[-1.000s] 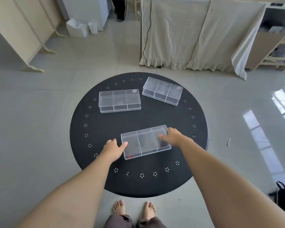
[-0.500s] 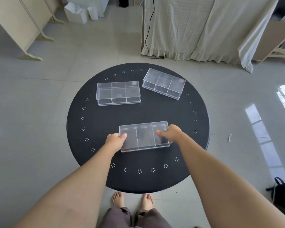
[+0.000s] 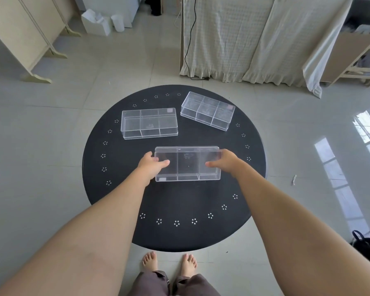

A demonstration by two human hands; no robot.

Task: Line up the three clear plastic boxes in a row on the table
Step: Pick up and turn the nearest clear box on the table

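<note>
Nearest, the person's left hand (image 3: 152, 165) and right hand (image 3: 224, 161) are clasping the short ends of the near box (image 3: 187, 163), thumbs pressing over its top, fingers wrapping the ends. A second ago it was sitting skewed; now it is lying square to the black round table (image 3: 179, 201), closer to the middle. Beyond, the left box (image 3: 149, 123) is sitting straight, while the far-right box (image 3: 207, 111) is sitting angled, so no row yet.

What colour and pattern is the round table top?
Black table with small white dot clusters ringing its edge, seen in the head view.
</note>
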